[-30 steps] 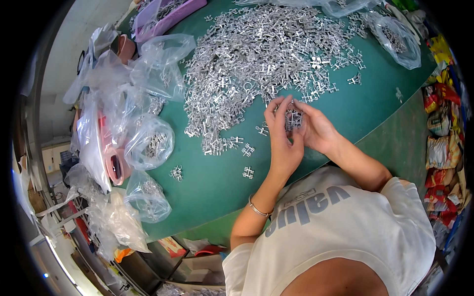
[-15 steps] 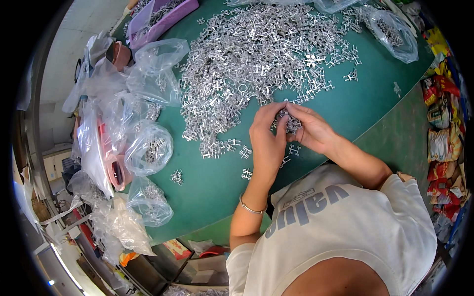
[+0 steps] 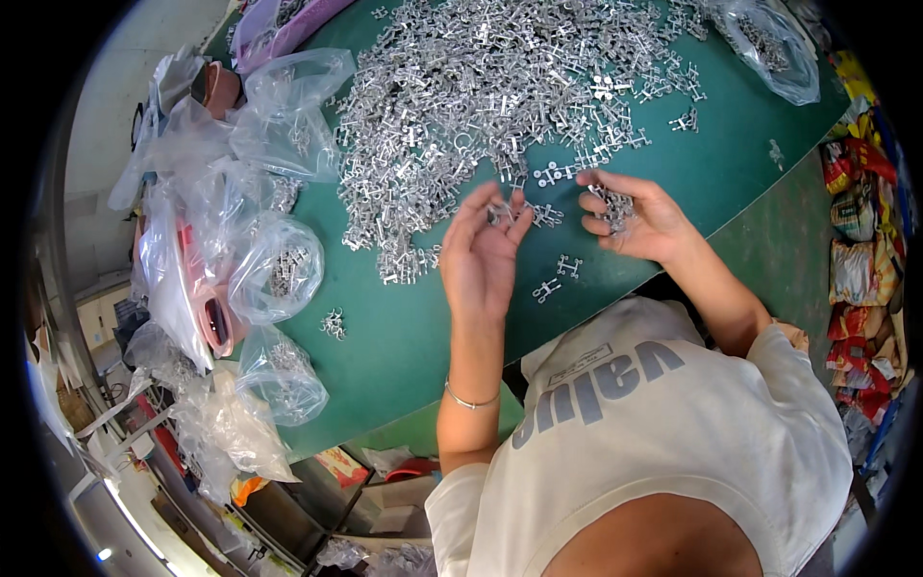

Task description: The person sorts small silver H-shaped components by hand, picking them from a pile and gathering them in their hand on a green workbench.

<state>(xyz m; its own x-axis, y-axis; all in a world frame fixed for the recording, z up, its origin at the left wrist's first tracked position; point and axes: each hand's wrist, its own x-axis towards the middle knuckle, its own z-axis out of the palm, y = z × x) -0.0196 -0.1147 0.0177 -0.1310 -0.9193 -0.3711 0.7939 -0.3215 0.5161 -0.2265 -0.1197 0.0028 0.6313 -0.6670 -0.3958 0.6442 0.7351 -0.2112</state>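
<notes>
A large heap of small silver metal pieces (image 3: 481, 106), branched with rounded ends, covers the middle and far part of the green table (image 3: 385, 356). My left hand (image 3: 481, 264) is just off the heap's near edge, palm turned up, with a silver metal piece (image 3: 502, 213) between thumb and fingers; the fingertips are slightly blurred. To its right, my right hand (image 3: 646, 223) is curled around a small bunch of the same metal pieces (image 3: 612, 207). Loose pieces lie between and beyond the hands, and two more metal pieces (image 3: 558, 277) rest nearer to me.
Clear plastic bags (image 3: 279, 269) with metal pieces line the table's left side, beside a pink container (image 3: 216, 322). A purple bin (image 3: 288, 29) stands at the far left, another filled bag (image 3: 769, 48) at the far right. Colourful packages (image 3: 856, 250) are beyond the right edge.
My hands were together over a bunch of metal pieces and are now apart. The left has moved left; the right has moved slightly right, keeping the bunch. My view has shifted a little.
</notes>
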